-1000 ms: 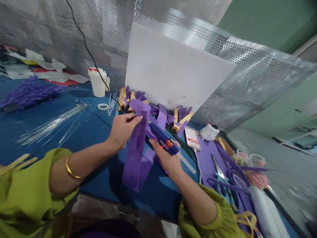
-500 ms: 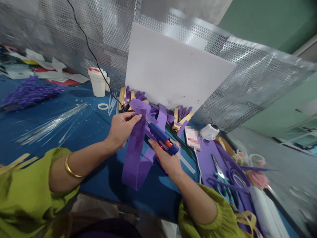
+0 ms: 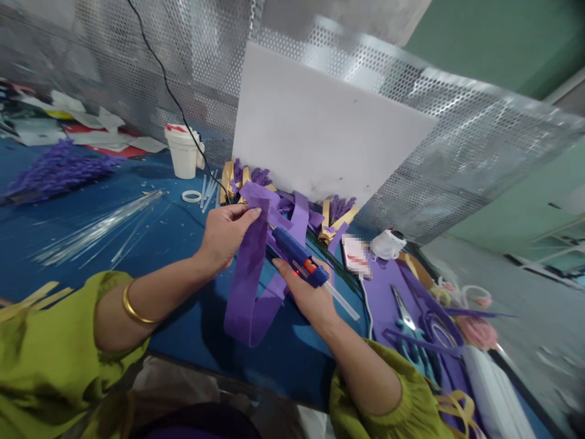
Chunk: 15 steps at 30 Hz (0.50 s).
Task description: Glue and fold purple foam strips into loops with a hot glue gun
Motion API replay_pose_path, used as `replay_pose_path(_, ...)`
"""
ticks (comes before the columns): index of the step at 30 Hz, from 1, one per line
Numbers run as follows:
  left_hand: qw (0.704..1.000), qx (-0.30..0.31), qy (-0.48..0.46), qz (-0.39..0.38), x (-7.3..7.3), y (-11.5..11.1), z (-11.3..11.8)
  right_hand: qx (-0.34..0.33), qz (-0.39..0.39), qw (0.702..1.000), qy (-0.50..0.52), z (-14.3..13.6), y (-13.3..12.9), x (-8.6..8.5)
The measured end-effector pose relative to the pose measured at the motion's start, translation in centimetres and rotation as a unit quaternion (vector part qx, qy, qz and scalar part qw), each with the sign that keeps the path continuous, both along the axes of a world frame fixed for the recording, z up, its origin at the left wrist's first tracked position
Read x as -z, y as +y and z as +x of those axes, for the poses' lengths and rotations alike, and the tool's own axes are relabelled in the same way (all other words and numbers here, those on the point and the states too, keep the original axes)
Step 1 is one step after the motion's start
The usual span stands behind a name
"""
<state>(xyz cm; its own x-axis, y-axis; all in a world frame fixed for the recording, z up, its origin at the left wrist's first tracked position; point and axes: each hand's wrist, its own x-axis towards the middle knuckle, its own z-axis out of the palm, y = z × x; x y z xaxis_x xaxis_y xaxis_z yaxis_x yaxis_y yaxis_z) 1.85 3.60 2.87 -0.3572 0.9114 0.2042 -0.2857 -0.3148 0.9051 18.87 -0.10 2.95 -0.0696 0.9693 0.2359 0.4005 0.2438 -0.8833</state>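
Between thumb and fingers, my left hand [image 3: 228, 235] pinches the top end of a wide purple ribbon [image 3: 247, 274]. The ribbon hangs down in a loop toward the table's front. My right hand [image 3: 311, 292] is wrapped round a blue glue gun [image 3: 297, 256] with an orange part, a small red light and a clear glue stick [image 3: 342, 302] poking out of its rear. Its nozzle points up and left, close to the ribbon beside my left fingers; I cannot tell whether they touch. Behind lie more purple strips and small lavender bunches [image 3: 340, 210] in tan wrapping.
On the blue table [image 3: 178, 235] are a white cup [image 3: 183, 152], a tape roll [image 3: 191, 196], clear glue sticks [image 3: 210, 192], thin wires [image 3: 105, 228] and loose lavender [image 3: 64, 171]. Scissors [image 3: 409, 323] and a phone [image 3: 356, 255] lie right. A white board [image 3: 320, 122] stands behind; a black cord [image 3: 169, 85] hangs down.
Both hands keep their holds and have barely moved. The ribbon's top edge tilts slightly, and the glue gun's nozzle sits a touch lower.
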Motion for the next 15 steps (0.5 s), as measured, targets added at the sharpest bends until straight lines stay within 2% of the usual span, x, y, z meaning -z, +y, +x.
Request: replay_pose_path(15, 1.000, 0.002, -0.029, 0.011, -0.26, 0.26, -0.22, -0.024, -0.003, 1.000, 0.007, 0.02, -0.21, 0.00)
